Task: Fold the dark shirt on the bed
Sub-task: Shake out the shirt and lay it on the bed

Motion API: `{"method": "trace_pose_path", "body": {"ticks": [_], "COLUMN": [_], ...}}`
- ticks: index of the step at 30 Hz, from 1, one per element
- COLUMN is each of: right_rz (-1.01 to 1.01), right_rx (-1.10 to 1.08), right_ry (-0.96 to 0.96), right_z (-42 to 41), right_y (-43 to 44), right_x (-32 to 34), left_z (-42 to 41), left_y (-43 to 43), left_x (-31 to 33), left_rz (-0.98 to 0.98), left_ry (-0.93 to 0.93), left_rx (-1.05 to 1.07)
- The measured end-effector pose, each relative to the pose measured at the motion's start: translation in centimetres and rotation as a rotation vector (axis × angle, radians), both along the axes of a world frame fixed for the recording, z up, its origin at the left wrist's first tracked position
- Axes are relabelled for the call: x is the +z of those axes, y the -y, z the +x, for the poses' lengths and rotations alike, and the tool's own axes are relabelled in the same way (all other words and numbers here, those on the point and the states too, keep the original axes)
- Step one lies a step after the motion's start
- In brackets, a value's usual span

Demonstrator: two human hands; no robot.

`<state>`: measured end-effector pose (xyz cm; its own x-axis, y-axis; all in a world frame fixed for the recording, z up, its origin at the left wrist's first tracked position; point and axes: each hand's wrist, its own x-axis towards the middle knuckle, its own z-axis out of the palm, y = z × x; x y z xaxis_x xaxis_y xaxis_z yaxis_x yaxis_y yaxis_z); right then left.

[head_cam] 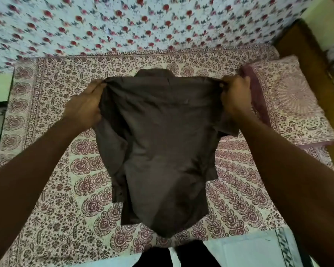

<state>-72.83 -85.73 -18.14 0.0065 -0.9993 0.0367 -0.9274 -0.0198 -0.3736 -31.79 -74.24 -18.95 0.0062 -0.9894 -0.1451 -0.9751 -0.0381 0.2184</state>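
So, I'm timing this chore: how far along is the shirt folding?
Early. Done: nothing looks folded; the dark shirt hangs full length. In hand: the left hand and right hand each grip a shoulder, holding it above the patterned bedspread. Left: laying it flat, then folding sleeves and body.

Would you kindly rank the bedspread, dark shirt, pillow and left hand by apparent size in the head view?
bedspread
dark shirt
pillow
left hand
The shirt is held nearer the camera, so its lead over the pillow may be exaggerated.
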Motion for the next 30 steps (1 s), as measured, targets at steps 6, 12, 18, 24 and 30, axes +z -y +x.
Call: {"method": "trace_pose_path", "body": {"ticks": [6,12,18,24,30], "right_rz": [-0.002,0.148,0.145,0.288,0.213], "right_rx": [-0.015,0.000,-0.063,-0.074,-0.096], "right_ry": [-0.077,-0.107,-0.049,-0.015,-0.257], "right_z": [2.2,4.0,6.4,7.8,9.0], "right_y": [6.9,13.5,20.1,27.0,25.2], "right_x": [-6.3,-15.8,-24.2,-30.4,-35.4], "left_z": [0.6,2.1,3.1,4.3,-0.8], "left_y": [6.5,12.2,18.0,22.3,21.7], "left_x": [-6.5,-15.2,-23.2,-29.8,-32.2], "left_rz": [0.064,0.209,0.157,0.169,0.013], "left_ry": [0.037,0.028,0.099,0.310,0.240], "left_rx": [0.106,0.168,0.156,0.079,0.279]}}
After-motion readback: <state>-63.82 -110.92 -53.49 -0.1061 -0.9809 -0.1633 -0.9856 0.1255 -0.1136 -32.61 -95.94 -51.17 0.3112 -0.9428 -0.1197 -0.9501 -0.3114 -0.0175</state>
